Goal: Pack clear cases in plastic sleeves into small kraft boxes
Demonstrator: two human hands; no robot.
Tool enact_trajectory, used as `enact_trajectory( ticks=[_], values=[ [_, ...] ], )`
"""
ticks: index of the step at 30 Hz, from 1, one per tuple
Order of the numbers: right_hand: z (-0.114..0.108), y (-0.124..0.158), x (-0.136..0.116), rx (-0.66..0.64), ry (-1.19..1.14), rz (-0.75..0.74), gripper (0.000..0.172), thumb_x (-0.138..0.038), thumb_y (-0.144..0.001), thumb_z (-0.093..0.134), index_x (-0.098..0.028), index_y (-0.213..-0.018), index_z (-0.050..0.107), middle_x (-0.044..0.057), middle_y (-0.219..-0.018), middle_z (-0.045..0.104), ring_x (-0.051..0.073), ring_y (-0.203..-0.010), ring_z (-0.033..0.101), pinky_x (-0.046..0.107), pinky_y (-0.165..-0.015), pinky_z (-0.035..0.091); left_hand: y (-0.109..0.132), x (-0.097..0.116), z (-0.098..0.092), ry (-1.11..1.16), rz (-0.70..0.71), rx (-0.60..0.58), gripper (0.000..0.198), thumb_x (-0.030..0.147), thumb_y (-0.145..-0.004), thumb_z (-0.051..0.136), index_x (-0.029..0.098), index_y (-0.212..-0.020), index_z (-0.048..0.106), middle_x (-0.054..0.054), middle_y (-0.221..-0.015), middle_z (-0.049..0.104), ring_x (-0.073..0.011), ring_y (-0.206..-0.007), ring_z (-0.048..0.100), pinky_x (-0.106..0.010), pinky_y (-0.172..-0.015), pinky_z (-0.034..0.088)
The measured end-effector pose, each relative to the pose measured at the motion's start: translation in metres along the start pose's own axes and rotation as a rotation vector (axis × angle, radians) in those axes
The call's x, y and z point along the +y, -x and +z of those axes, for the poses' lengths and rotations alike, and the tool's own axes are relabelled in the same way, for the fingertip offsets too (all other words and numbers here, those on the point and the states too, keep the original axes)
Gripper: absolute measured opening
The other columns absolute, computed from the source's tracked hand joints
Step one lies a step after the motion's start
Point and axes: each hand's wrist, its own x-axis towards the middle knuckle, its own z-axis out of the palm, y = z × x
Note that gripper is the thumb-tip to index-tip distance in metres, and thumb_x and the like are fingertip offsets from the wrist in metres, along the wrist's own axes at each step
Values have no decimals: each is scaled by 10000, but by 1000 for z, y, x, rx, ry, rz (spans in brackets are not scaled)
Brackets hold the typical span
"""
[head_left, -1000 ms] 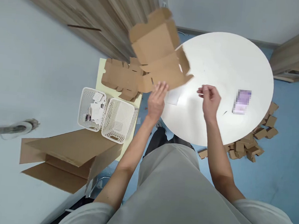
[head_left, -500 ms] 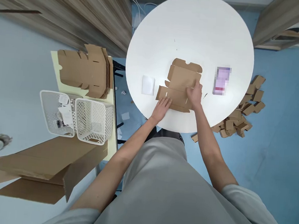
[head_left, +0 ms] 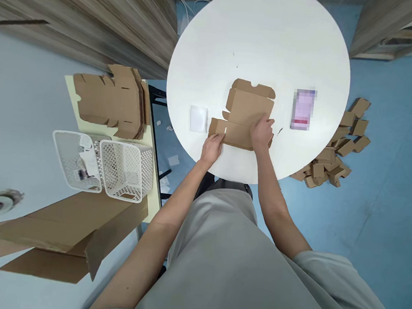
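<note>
A flat, unfolded brown cardboard box (head_left: pixel 251 105) lies on the round white table (head_left: pixel 262 39), its slotted panel toward me. At the near left corner of this panel, my left hand (head_left: pixel 212 149) is closed on the edge, fingers on top. My right hand (head_left: pixel 261 133) is closed over the right part of the crease between the two larger panels, fingers curled against the cardboard. It covers one of the slots. To the left of the box lies a small white packet (head_left: pixel 198 119). A pixelated pink-purple item (head_left: pixel 303 109) lies to its right.
At left, a pale side table (head_left: pixel 153 200) carries stacked flat cardboard boxes (head_left: pixel 104 98) and two white plastic baskets (head_left: pixel 146 168), one with papers inside. A large open carton (head_left: pixel 66 219) is nearer me. Many small folded boxes (head_left: pixel 324 157) are heaped on the floor at right.
My left hand has moved from lying on the near panel to its left corner edge. My right hand has slid slightly left and nearer me over the crease. The view has shifted a little.
</note>
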Motion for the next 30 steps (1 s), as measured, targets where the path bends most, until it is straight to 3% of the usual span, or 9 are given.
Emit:
enact_trajectory(
  ticks=[3, 6, 9, 12, 15, 17, 23, 27, 30],
  values=[
    [-1, -2, -1, 21, 27, 24, 572, -327, -1111, 517, -168, -1656, 453, 301, -1627, 497, 361, -1074, 776, 572, -976, 662, -2, 0, 1, 18, 0, 1, 691, -32, -963, 463, 180, -1571, 713, -126, -1535, 774, -308, -1545, 633, -492, -1322, 535],
    [-1, -10, 0, 70, -57, 38, 637, -390, -1143, 490, -196, -1736, 365, 299, -1714, 412, 334, -1110, 770, 528, -982, 662, -4, 3, 1, 11, 16, -8, 630, -41, -952, 471, 207, -1414, 819, -84, -1554, 771, -312, -1552, 625, -512, -1334, 532],
    [-2, -16, 2, 56, -109, -90, 691, -449, -1194, 422, -176, -1804, 248, 250, -1515, 588, 319, -1217, 724, 489, -1060, 627, -4, 7, 0, -6, 17, -28, 496, 2, -975, 514, 196, -1248, 880, -86, -1596, 744, -332, -1549, 631, -525, -1337, 533],
    [-7, -11, 8, -24, -68, -262, 737, -394, -1191, 419, -178, -1849, 165, 209, -1389, 648, 298, -1116, 722, 491, -1052, 613, -5, 12, -4, -13, 17, -29, 449, 21, -981, 542, 188, -1218, 885, -94, -1581, 754, -331, -1512, 669, -527, -1337, 528],
    [-10, -10, 18, -104, -21, -355, 767, -345, -1138, 467, -280, -1859, 214, 207, -1535, 577, 275, -941, 729, 516, -983, 638, -8, 16, -6, -9, -5, -13, 439, 10, -952, 574, 203, -1187, 891, -91, -1545, 776, -333, -1449, 718, -534, -1303, 556],
    [-10, -19, 22, -126, -24, -360, 793, -349, -1113, 496, -288, -1860, 238, 207, -1571, 555, 280, -924, 734, 543, -997, 641, -10, 19, -7, -12, -26, -4, 431, 3, -944, 580, 204, -1163, 892, -93, -1519, 790, -341, -1409, 742, -530, -1269, 581],
    [-5, -51, 23, -249, 1, -455, 845, -512, -1095, 609, -248, -1848, 329, 215, -1461, 642, 427, -1215, 709, 696, -1136, 578, -14, 21, -7, -9, -43, -11, 413, -17, -951, 555, 188, -1126, 868, -124, -1491, 794, -364, -1355, 764, -524, -1207, 608],
    [-7, -16, 35, -372, 8, -512, 1174, -621, -979, 812, -334, -1892, 133, 219, -1656, 504, 467, -1384, 654, 701, -1144, 588, -9, 19, -3, 54, -103, 40, 415, 0, -959, 573, 196, -1234, 813, -148, -1460, 774, -358, -1288, 786, -519, -1168, 619],
    [-9, 19, 51, -374, 80, -475, 1388, -567, -887, 927, -377, -1887, -16, 234, -1805, 322, 518, -1536, 546, 690, -1102, 628, -6, 16, 3, 191, -162, 156, 578, 50, -962, 639, 223, -1513, 663, -150, -1472, 741, -341, -1280, 777, -521, -1154, 624]
  ],
)
